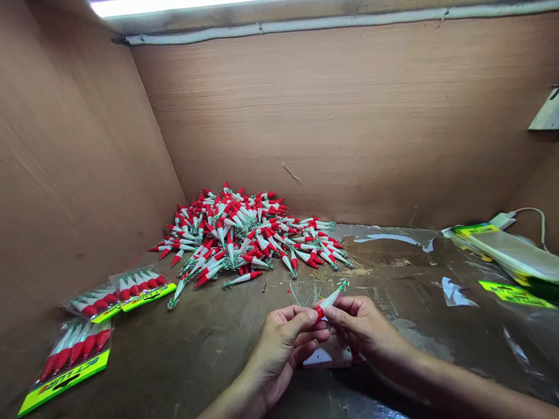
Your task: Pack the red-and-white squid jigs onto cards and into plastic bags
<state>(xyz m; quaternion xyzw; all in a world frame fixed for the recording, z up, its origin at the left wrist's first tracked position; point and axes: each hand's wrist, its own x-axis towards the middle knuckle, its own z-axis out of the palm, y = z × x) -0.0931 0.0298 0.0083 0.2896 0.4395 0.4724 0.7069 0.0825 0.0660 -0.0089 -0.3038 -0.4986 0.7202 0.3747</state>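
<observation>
Between my two hands is a red and white fishing lure (pixel 330 300), its green hooked end tilted up and to the right. My left hand (pixel 290 335) pinches the red end between thumb and fingers. The fingers of my right hand (pixel 360 323) close on the white body nearer the hooks. Just below them a small white block or card (pixel 327 354) shows partly, the rest covered by my hands. Beyond my hands lies a big heap of similar lures (pixel 242 235), with a single lure (pixel 243 278) at its front edge.
Filled packs of lures (pixel 74 351) with yellow-green headers lie on the left. At the right are a stack of clear bags (pixel 523 256), a yellow-green header (pixel 516 294) and a white cable (pixel 542 222). Torn film scraps (pixel 456 292) stick to the table. Wooden walls (pixel 350 118) enclose it.
</observation>
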